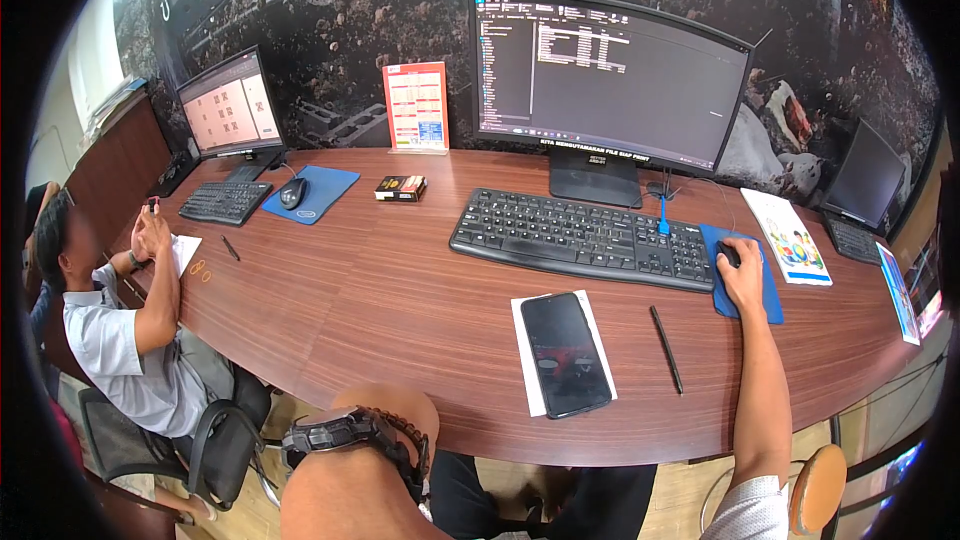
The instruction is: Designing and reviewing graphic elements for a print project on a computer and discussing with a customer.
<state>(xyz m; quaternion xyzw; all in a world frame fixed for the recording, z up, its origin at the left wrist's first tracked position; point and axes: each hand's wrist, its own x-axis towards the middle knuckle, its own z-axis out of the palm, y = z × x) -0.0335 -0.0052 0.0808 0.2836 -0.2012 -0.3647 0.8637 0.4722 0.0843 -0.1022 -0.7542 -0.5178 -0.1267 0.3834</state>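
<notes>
My right hand point(744, 286) rests over a black computer mouse point(729, 254) on a blue mouse pad point(768, 298), its fingers curled round the mouse. My left hand point(395, 402) is at the near table edge, beyond a black wristwatch point(345, 436); its fingers are hidden. Left of the mouse lies a black keyboard point(585, 240) with a blue cable plug point(662, 220) over it. A large monitor point(620, 110) behind it shows a dark file list. In front of the keyboard, a black smartphone point(567, 355) lies on white paper point(528, 370), with a black pen point(667, 350) to its right.
A seated person point(140, 320) at the left holds a small object. Nearby are a second monitor point(230, 105), keyboard point(225, 202) and mouse point(292, 193). A small box point(401, 188) and a red-framed sign point(417, 105) stand mid-table. A booklet point(785, 235) lies right of my mouse pad.
</notes>
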